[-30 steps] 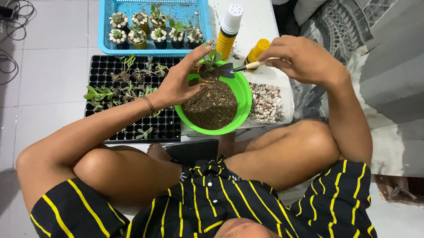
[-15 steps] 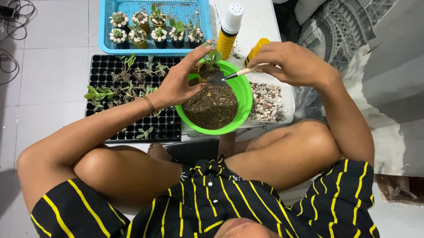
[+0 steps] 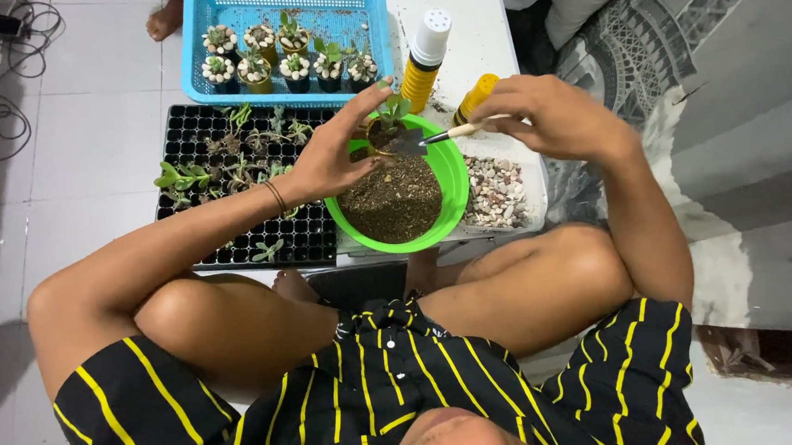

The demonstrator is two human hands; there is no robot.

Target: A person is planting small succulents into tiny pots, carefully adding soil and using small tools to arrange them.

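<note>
Two trays are laid on the white tiled floor (image 3: 67, 171) ahead of the crossed legs: a black seedling tray (image 3: 228, 216), in which small green plants are set in some cells, and beyond it a blue plastic basket (image 3: 344, 12), in which a row of small potted succulents (image 3: 282, 58) topped with pale pebbles is kept. To the right of the black tray, just beside it, a round green bowl (image 3: 453, 177) part-filled with dark soil (image 3: 394, 199) is seen. Right of the bowl, a shallow container of mixed pebbles (image 3: 496, 192) is placed. Behind the bowl, a yellow bottle with a white perforated cap (image 3: 426, 53) is stood upright, and a second yellow bottle (image 3: 476, 99) is partly hidden by the right hand.

A small pot holding a green seedling (image 3: 391, 125) is held over the far rim of the bowl by the left hand (image 3: 331, 157), whose fingers are curled around it with the fingertips spread. A small dark-bladed scoop with a pale handle (image 3: 436, 136) is gripped by the right hand (image 3: 556, 114), fingers closed on the handle, and its blade is brought against the pot's soil.
</note>
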